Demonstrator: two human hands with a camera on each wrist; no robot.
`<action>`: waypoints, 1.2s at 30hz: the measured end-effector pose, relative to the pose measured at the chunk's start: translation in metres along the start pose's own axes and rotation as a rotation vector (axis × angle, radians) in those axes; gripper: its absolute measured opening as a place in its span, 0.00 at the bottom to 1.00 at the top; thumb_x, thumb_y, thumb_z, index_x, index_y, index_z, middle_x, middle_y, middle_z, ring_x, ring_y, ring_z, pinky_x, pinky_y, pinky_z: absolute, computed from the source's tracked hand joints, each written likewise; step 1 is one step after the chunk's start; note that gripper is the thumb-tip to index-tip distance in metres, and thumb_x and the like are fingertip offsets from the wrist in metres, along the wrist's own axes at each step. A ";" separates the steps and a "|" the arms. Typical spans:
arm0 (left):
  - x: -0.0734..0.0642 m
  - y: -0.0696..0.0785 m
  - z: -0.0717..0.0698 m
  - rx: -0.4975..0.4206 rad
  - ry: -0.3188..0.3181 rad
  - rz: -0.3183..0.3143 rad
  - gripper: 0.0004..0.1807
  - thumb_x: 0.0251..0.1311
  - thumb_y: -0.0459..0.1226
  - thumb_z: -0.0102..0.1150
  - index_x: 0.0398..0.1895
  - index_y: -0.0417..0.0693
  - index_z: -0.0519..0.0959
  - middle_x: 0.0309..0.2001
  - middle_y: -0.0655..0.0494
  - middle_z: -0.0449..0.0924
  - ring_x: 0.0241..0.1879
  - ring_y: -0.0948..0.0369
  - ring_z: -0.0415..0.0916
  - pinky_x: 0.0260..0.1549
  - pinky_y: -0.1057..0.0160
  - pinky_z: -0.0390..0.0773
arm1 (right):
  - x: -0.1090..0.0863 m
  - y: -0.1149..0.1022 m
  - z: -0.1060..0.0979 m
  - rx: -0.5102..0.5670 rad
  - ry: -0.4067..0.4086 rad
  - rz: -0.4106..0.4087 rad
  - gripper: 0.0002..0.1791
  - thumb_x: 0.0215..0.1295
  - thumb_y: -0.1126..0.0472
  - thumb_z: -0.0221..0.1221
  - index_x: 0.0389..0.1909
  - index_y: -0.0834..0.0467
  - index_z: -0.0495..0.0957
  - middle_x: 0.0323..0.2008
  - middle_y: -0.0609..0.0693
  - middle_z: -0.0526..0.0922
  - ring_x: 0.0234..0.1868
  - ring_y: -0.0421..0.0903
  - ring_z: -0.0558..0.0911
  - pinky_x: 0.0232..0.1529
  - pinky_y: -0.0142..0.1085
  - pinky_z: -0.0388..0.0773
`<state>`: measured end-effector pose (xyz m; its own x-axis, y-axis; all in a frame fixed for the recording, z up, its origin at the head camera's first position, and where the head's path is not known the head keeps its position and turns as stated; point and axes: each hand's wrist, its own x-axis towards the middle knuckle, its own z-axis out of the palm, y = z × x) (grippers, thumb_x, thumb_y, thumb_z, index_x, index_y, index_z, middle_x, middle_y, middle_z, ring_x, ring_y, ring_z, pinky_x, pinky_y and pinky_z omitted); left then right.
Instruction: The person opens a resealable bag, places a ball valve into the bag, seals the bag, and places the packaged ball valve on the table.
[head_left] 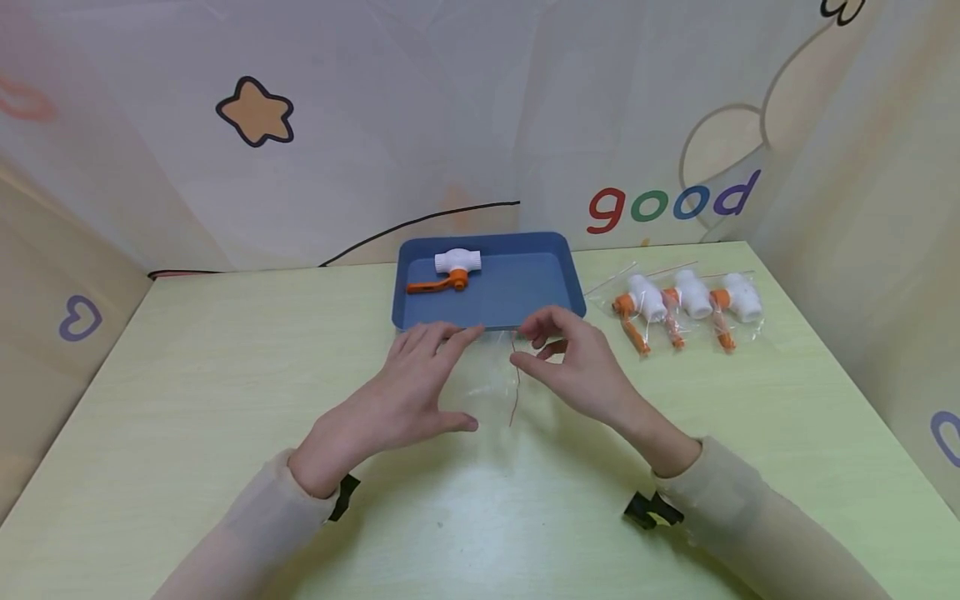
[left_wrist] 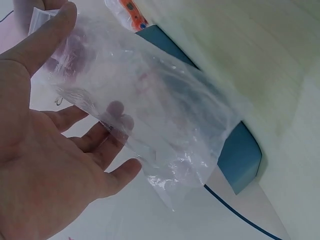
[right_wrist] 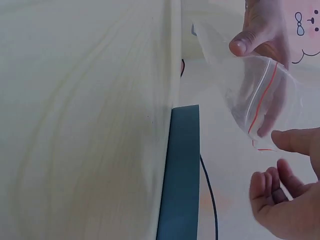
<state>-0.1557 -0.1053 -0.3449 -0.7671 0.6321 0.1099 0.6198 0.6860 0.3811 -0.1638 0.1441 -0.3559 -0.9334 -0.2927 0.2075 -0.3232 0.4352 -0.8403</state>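
A clear plastic zip bag (left_wrist: 165,115) with a red stripe (right_wrist: 262,100) along its seal is held up off the table, just in front of the blue tray. My left hand (head_left: 405,392) has its fingers stretched out and its thumb spread apart. Some of its fingers show through the film in both wrist views. My right hand (head_left: 581,371) is at the striped end. One of its fingertips touches the bag's edge, while the other fingers bend loosely, apart from it. On the tray (head_left: 525,287) lies a white ball valve (head_left: 457,262) with an orange lever handle.
Several bagged white ball valves (head_left: 690,296) with orange handles lie in a row to the right of the tray. A printed curtain (head_left: 375,108) hangs behind the pale table (head_left: 225,375), with a dark cord (head_left: 420,218) running along it.
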 end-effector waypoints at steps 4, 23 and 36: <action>0.000 0.000 0.001 -0.007 -0.009 -0.040 0.57 0.49 0.51 0.82 0.78 0.44 0.60 0.61 0.47 0.69 0.64 0.47 0.62 0.66 0.42 0.59 | -0.003 -0.002 0.001 -0.007 0.002 -0.077 0.09 0.61 0.66 0.73 0.40 0.59 0.84 0.37 0.48 0.85 0.38 0.46 0.82 0.44 0.45 0.83; 0.000 0.002 0.002 -0.081 -0.002 -0.030 0.54 0.52 0.53 0.79 0.78 0.44 0.61 0.59 0.47 0.71 0.59 0.51 0.66 0.58 0.43 0.66 | -0.002 -0.002 0.003 0.041 -0.176 -0.213 0.25 0.55 0.65 0.77 0.55 0.62 0.84 0.51 0.50 0.86 0.53 0.48 0.84 0.54 0.45 0.82; -0.002 -0.004 -0.003 -0.169 -0.064 -0.072 0.52 0.54 0.51 0.79 0.77 0.45 0.62 0.66 0.49 0.69 0.64 0.51 0.67 0.67 0.41 0.62 | 0.002 0.002 0.000 0.032 -0.255 -0.259 0.35 0.52 0.62 0.79 0.62 0.61 0.80 0.58 0.52 0.82 0.59 0.53 0.81 0.55 0.40 0.81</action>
<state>-0.1572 -0.1100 -0.3440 -0.7930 0.6089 0.0206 0.5232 0.6632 0.5353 -0.1659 0.1443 -0.3572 -0.7512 -0.5944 0.2871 -0.5349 0.2933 -0.7924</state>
